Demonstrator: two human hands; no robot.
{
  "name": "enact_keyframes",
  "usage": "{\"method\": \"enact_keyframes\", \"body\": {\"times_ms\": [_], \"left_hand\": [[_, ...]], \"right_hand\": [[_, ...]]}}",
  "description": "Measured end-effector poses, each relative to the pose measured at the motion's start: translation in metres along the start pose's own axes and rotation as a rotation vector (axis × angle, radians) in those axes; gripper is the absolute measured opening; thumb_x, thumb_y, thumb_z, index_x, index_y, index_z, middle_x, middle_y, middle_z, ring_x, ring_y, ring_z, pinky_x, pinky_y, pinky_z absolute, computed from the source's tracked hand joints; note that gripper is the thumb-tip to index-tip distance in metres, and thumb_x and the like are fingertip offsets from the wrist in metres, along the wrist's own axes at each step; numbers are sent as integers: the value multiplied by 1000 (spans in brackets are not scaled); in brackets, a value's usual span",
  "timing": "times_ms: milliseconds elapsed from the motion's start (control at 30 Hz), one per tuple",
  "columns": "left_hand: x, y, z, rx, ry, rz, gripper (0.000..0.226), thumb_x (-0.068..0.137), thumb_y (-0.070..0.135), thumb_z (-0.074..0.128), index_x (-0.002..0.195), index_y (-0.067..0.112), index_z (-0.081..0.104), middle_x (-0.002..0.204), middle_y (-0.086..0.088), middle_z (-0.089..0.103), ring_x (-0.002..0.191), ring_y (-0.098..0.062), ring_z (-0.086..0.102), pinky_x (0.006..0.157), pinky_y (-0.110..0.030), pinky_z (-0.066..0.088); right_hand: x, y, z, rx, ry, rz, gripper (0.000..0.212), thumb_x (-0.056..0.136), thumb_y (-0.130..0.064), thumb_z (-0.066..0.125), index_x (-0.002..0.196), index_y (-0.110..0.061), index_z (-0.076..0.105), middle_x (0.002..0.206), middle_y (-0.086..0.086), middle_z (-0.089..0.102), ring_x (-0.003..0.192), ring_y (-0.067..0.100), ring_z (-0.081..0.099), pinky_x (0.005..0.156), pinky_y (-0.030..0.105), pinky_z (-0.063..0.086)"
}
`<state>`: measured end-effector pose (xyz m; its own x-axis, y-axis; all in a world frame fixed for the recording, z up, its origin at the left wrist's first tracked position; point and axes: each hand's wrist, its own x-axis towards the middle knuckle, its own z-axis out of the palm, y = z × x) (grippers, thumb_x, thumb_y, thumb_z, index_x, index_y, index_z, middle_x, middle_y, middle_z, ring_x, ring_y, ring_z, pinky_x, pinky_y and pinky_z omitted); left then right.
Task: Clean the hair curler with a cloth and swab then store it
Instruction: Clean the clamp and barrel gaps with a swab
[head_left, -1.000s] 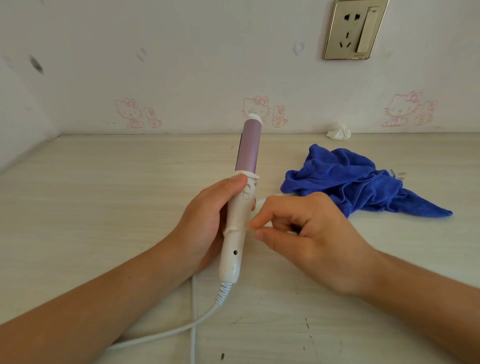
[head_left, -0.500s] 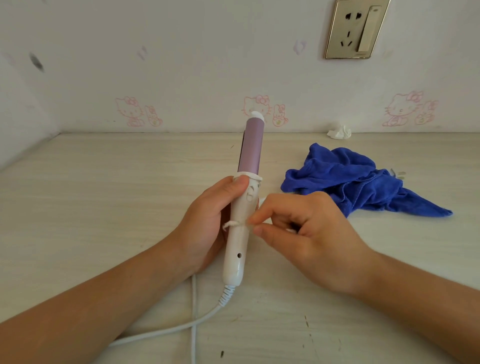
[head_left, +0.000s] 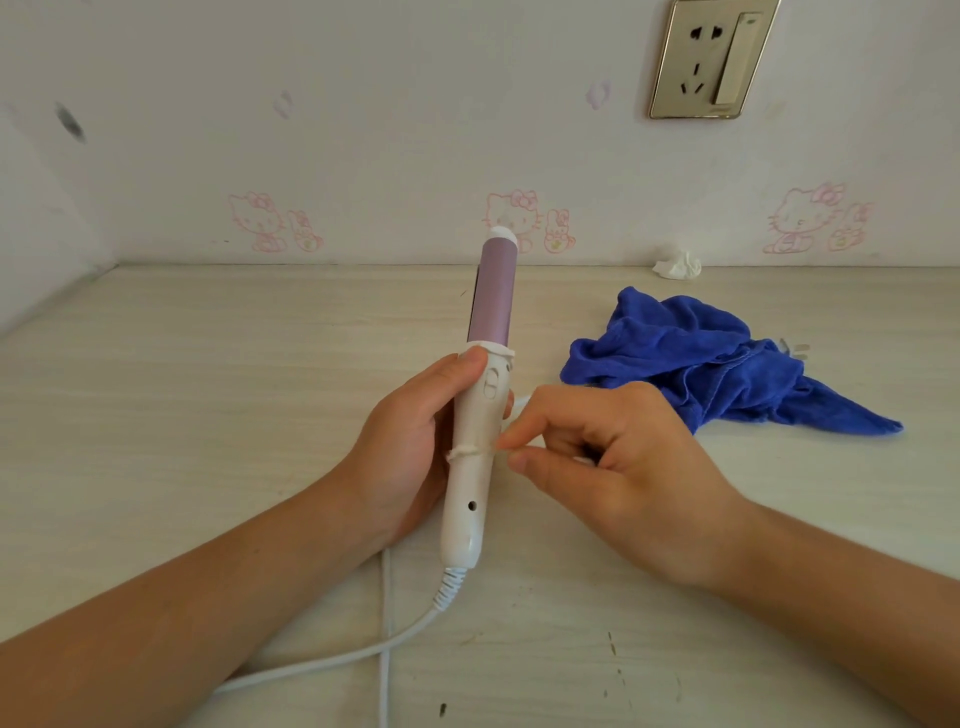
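Note:
My left hand grips the white handle of the hair curler, thumb near its switch. The curler stands tilted above the table, its pink barrel pointing away toward the wall. My right hand pinches a thin white cotton swab between thumb and forefinger. The swab lies across the handle's seam, its tip at the handle's left side. A crumpled blue cloth lies on the table to the right, apart from both hands.
The curler's white cord loops over the light wooden table toward me. A small white wad sits by the wall at the back right. A wall socket is mounted above it.
The curler has been lifted slightly and shifted right. My right hand has drawn the swab across the handle's seam, so more of the swab shows over the handle than a second ago.

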<state>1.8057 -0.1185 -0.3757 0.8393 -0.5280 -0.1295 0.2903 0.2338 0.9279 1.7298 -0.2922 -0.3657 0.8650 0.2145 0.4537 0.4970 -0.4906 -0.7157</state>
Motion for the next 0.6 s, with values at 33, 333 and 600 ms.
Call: {"method": "enact_keyframes", "body": {"times_ms": [33,333,600], "left_hand": [[0,0,0,-3,-6,-1,34,96,41,58,106,8,64,72,1,65,61,-10,63,57,-22,52],[0,6,3,-28,51,-35,33,97,39,57,102,7,61,80,-7,59,59,-16,56,56,-30,46],[0,9,5,-50,83,-26,31,99,37,53,104,8,61,82,-7,57,57,-14,51,53,-28,42]], "right_hand": [[1,0,0,-1,22,8,12,92,-2,72,89,-13,73,49,5,38,45,19,33,48,31,39],[-5,-4,4,40,-111,-20,14,91,-3,71,89,-16,73,51,4,36,46,10,30,52,16,32],[-7,-8,6,53,-224,-31,15,90,-3,71,88,-17,74,52,0,35,47,8,31,53,15,31]]}}
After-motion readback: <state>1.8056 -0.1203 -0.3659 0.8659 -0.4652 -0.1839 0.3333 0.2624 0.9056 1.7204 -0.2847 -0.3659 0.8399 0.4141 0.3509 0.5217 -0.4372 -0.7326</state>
